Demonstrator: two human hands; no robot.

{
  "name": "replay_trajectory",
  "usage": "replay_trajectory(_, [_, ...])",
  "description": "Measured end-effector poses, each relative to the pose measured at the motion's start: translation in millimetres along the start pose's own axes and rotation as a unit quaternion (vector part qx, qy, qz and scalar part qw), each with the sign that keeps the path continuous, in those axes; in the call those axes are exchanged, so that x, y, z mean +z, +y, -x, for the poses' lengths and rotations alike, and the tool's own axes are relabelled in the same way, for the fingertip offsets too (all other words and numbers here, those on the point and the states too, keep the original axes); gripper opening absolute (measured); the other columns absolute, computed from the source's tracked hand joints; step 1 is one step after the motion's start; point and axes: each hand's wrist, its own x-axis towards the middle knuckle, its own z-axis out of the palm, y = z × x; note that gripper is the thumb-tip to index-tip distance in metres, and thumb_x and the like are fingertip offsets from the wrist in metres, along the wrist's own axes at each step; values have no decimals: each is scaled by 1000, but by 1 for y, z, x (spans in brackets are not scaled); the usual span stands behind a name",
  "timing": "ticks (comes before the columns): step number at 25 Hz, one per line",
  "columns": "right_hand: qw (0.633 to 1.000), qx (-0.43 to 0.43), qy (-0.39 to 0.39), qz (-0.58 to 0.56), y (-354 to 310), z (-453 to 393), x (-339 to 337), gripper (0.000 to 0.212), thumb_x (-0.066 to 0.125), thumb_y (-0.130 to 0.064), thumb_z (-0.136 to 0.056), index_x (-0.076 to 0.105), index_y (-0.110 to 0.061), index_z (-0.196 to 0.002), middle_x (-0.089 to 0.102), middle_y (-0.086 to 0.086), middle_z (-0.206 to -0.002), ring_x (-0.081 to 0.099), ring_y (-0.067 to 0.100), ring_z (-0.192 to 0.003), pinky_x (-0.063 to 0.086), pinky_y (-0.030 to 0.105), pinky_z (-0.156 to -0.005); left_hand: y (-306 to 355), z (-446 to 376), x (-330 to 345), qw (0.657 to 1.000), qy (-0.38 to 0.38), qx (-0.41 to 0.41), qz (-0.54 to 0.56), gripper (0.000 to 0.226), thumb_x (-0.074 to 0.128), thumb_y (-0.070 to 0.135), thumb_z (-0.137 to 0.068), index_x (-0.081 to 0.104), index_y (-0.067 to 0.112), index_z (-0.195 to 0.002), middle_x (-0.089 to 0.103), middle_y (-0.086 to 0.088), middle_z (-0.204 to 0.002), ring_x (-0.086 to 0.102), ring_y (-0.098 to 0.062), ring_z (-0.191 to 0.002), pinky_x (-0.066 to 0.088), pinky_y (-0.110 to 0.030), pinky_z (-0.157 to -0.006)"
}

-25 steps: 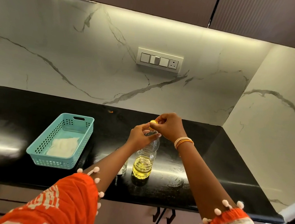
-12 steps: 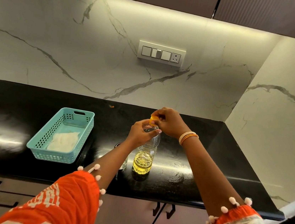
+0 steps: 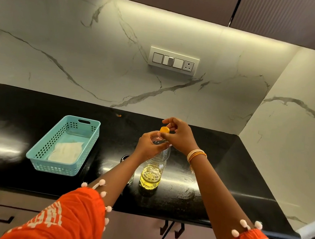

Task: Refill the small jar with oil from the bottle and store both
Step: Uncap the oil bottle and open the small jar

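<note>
A clear plastic oil bottle point(image 3: 152, 170) stands upright on the black counter point(image 3: 215, 178), with yellow oil in its lower third. My left hand point(image 3: 148, 147) grips the bottle around its neck. My right hand point(image 3: 180, 137) pinches the yellow cap point(image 3: 164, 129) right at the bottle's mouth; I cannot tell if the cap is off the thread. The small glass jar point(image 3: 126, 160) stands just left of the bottle, mostly hidden behind my left forearm, with only its dark rim and a bit of glass showing.
A light blue perforated basket point(image 3: 48, 157) with a white cloth point(image 3: 66, 151) inside sits on the counter to the left. Marble walls close the back and the right side. A switch panel point(image 3: 173, 61) hangs on the back wall. Drawers and cabinet doors lie below the counter edge.
My right hand's fingers have turned on the cap, and the cap now shows more fully above the bottle's mouth. The bottle and my left hand stay in place.
</note>
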Motion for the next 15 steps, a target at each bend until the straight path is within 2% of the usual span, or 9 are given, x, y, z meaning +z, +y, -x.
replay_trajectory(4, [997, 20, -2, -69, -1, 3, 1, 37, 73, -7, -78, 53, -13, -108, 62, 4, -99, 62, 15, -91, 52, 16, -73, 0, 2, 1, 1000, 1, 6, 9, 55, 76, 46, -71, 66, 15, -115, 72, -4, -109, 67, -18, -104, 55, -46, -92])
replay_trajectory(7, [989, 25, -22, -143, -2, 6, 2, 36, 68, 0, -81, 53, -10, -112, 65, 6, -109, 64, 16, -101, 55, 18, -76, -2, 1, 0, 1000, -2, 7, 11, 45, 77, 33, -78, 65, 15, -118, 72, -5, -109, 68, -18, -103, 54, -45, -93])
replay_trajectory(9, [988, 22, -9, -152, 0, 8, 5, 38, 70, -3, -81, 55, -10, -115, 64, 4, -111, 63, 15, -102, 55, 18, -80, -2, 0, 0, 1000, -2, 9, 14, 41, 76, 27, -80, 65, 14, -117, 71, -5, -110, 67, -18, -105, 54, -44, -95])
replay_trajectory(13, [985, 32, 52, -161, 3, 10, 10, 38, 75, -11, -78, 58, -13, -112, 65, 6, -100, 65, 18, -93, 57, 22, -79, -1, 1, 0, 1000, -7, 12, 17, 39, 76, 28, -80, 65, 21, -116, 71, -3, -112, 66, -17, -107, 55, -39, -92])
replay_trajectory(15, [982, 43, 51, -177, 4, 11, 10, 40, 75, -10, -78, 57, -11, -114, 66, 7, -100, 65, 17, -92, 53, 10, -70, -1, 1, 1, 1000, -5, 13, 17, 39, 76, 31, -79, 66, 21, -116, 71, -1, -111, 66, -16, -106, 56, -39, -91])
